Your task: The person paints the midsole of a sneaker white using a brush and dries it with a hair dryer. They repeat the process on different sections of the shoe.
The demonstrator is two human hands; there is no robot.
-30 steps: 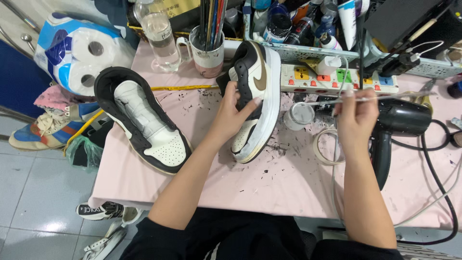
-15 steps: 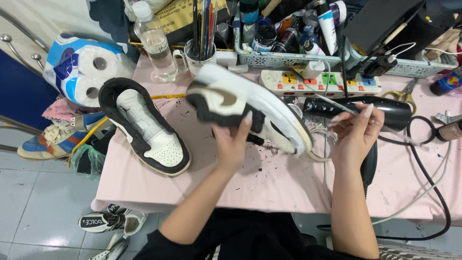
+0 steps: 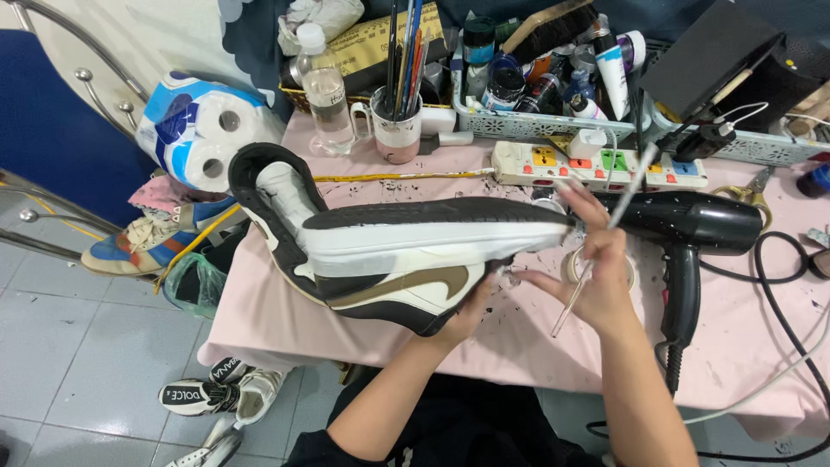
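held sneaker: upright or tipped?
Tipped on its side: the sneaker in the left hand shows its sole edge up, tan swoosh sideways.

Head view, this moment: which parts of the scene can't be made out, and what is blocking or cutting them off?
- Left hand: palm and most fingers hidden under the held sneaker.
- Second sneaker on the table: its front half is covered by the held one.
- Thin brush in the right hand: the tip is too small to tell whether it carries paint.
- Hair dryer: the cord runs off the bottom edge.
- Tape roll: mostly behind the right hand.
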